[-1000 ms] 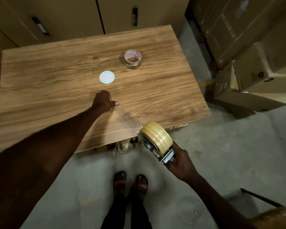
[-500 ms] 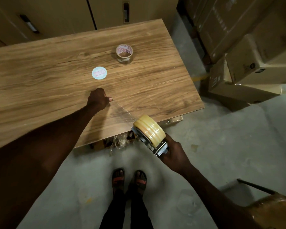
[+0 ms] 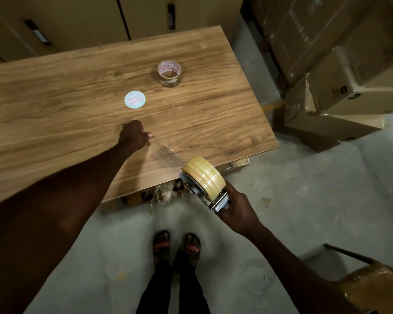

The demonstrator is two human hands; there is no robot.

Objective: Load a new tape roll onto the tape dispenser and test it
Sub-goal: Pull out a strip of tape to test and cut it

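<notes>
Tape dispenser (image 3: 210,196), a handheld metal one carrying a fat yellowish roll of clear packing tape (image 3: 203,176), sits in the person's right hand (image 3: 237,211), whose fingers are wrapped tight round the handle at the lower end. It hangs just off the near edge of the wood-grain table (image 3: 55,91), above the grey concrete floor (image 3: 315,189), with the roll tilted up and to the left. From the roll a strip of clear tape (image 3: 166,152) runs taut up and left over the tabletop to the left hand (image 3: 132,135), which is closed into a loose fist with the thumb pointing right and pinches the free end of the strip just above the wood. The strip looks stretched in the air between the two hands, though whether any of it touches the table cannot be told. Farther back on the table stands an almost spent tape roll with red print on its cardboard core (image 3: 169,72), and to its left, well apart, lies a flat round pale-blue sticker disc (image 3: 134,99). Under the table's near edge a crumpled wad of clear film (image 3: 163,194) shows. Brown cardboard boxes (image 3: 349,71) are stacked to the right, beige cabinet doors (image 3: 77,17) stand behind the table, and the person's sandalled feet (image 3: 176,247) are planted on the floor below.
</notes>
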